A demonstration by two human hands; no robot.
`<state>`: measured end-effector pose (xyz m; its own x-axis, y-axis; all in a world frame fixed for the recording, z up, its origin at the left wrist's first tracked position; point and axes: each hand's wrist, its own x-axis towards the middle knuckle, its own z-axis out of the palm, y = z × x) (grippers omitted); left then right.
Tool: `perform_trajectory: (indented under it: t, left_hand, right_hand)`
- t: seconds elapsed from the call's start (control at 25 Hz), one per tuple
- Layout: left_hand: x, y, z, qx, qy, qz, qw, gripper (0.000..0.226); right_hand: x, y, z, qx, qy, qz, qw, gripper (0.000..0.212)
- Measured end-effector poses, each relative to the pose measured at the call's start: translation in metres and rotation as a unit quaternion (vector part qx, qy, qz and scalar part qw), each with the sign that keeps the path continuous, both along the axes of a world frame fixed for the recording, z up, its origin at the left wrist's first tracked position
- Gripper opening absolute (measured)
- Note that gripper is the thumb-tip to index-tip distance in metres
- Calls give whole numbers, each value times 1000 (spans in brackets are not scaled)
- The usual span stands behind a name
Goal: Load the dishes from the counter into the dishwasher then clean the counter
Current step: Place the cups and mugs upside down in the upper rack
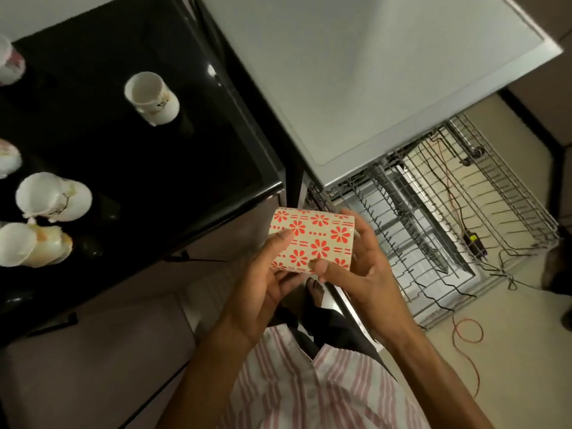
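A cream mug with red flower patterns (312, 241) lies on its side in the air between the black counter (123, 144) and the dishwasher rack (464, 218). My left hand (263, 280) holds it from the left, thumb on its side. My right hand (362, 274) grips it from the right, thumb pressed on its lower edge. Several white floral cups stand or lie on the counter: one upright (153, 99), one tipped over (54, 198), another on its side (34, 244).
The dishwasher's grey top (356, 72) juts out above the pulled-out wire rack. Black and orange cables (467, 332) run through the rack and over the beige floor. Two more cups (9, 63) sit at the counter's left edge. My foot (315, 289) is below the mug.
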<state>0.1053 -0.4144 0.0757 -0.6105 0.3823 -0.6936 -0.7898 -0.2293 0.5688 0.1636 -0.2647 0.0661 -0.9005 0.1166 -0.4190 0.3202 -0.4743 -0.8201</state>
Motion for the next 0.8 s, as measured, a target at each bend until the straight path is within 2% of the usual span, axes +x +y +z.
perform_trajectory:
  t: [0.16, 0.32, 0.44, 0.6, 0.68, 0.76, 0.8]
  left_hand:
    - [9, 32, -22, 23, -57, -32, 998, 49]
    - [10, 76, -53, -32, -42, -99, 994, 46]
    - [2, 108, -84, -134, 37, -154, 978, 36]
    - [-29, 153, -134, -208, 170, -203, 942, 57]
    - [-56, 175, -165, -243, 239, -248, 907, 62]
    - [-82, 193, -191, -269, 282, -281, 877, 66]
    - [-95, 201, -205, -273, 285, -282, 875, 65]
  right_hand:
    - [15, 17, -5, 92, -31, -57, 994, 81]
    - [19, 59, -25, 154, -70, -88, 982, 80]
    - [10, 101, -43, 265, -89, -59, 958, 82]
    - [-29, 160, -94, 381, -80, 9, 921, 91]
    - [-59, 184, -129, 429, -75, 47, 899, 97]
    - [-92, 201, -161, 461, -55, 82, 882, 101]
    - [-109, 208, -177, 470, -44, 96, 876, 101]
